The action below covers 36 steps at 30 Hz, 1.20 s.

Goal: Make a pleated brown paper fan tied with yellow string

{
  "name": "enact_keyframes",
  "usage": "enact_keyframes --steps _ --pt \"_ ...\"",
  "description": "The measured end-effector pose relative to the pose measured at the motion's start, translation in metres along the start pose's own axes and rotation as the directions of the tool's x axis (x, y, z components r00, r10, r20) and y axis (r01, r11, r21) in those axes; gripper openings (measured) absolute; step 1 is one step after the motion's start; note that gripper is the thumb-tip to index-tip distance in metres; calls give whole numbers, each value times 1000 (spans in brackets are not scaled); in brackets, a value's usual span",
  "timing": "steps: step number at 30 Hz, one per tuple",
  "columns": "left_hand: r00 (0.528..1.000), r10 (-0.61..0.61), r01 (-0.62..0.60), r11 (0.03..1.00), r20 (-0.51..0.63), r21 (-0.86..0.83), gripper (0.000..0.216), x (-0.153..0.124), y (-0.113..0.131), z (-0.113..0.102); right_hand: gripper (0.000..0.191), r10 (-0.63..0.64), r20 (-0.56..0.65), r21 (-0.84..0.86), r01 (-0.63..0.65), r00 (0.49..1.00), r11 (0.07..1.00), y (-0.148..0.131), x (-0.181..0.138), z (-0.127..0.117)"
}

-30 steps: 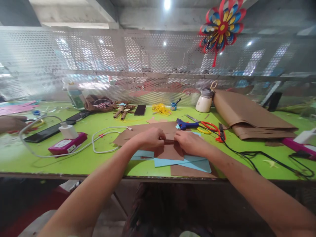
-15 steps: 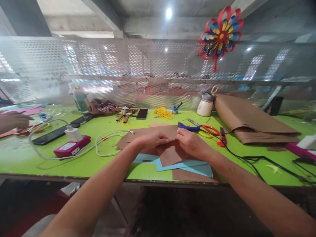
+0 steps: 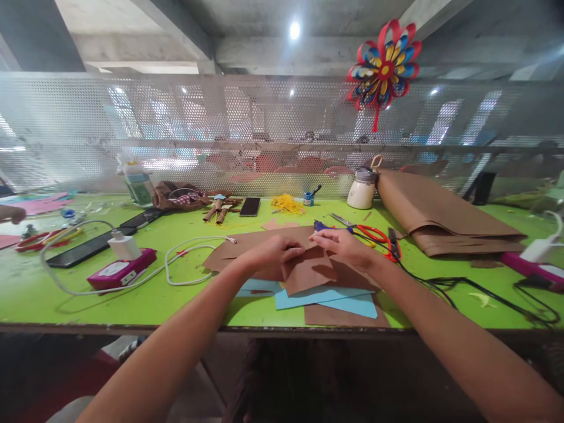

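Both my hands meet over a small brown paper piece at the middle of the green table. My left hand pinches its left upper edge, fingers closed. My right hand grips its upper right edge, fingers curled. The piece is lifted slightly and hangs down over light blue paper sheets and more brown sheets lying flat beneath.
Red-handled scissors and a blue glue gun lie just beyond my right hand, with black cables trailing right. A pink box with a white charger and cable sits left. Folded brown paper is back right; another person's hand far left.
The brown piece was pressed low on the table between my hands; now both hands have raised it and it hangs unfolded. The view shifted slightly.
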<state>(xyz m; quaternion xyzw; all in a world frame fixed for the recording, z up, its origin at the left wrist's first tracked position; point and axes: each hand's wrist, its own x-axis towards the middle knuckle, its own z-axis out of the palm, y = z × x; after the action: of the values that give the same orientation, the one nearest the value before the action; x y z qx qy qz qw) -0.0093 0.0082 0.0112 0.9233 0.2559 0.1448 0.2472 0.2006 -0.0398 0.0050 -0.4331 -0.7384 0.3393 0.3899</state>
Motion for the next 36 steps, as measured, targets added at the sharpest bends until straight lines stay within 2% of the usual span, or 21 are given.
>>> enact_keyframes --steps 6,10,17,22,31,36 --pt "997 7 5 989 -77 147 33 3 3 8 37 124 -28 111 -120 992 987 13 4 8" --pt "984 71 -29 969 -165 244 28 4 1 11 38 167 -19 241 -158 986 957 18 5 7" --pt "949 159 -97 970 -274 225 23 2 5 11 33 77 -126 184 -53 989 981 14 4 6" --pt "928 175 -114 974 -329 196 20 1 8 10 34 3 -168 123 18 986 992 16 5 6" --pt "915 204 -147 972 -347 184 20 2 11 11 25 -77 -215 153 111 974 982 11 3 5" --pt "926 186 -137 976 -327 168 20 1 13 12 20 -87 -225 168 126 971 978 8 3 5"
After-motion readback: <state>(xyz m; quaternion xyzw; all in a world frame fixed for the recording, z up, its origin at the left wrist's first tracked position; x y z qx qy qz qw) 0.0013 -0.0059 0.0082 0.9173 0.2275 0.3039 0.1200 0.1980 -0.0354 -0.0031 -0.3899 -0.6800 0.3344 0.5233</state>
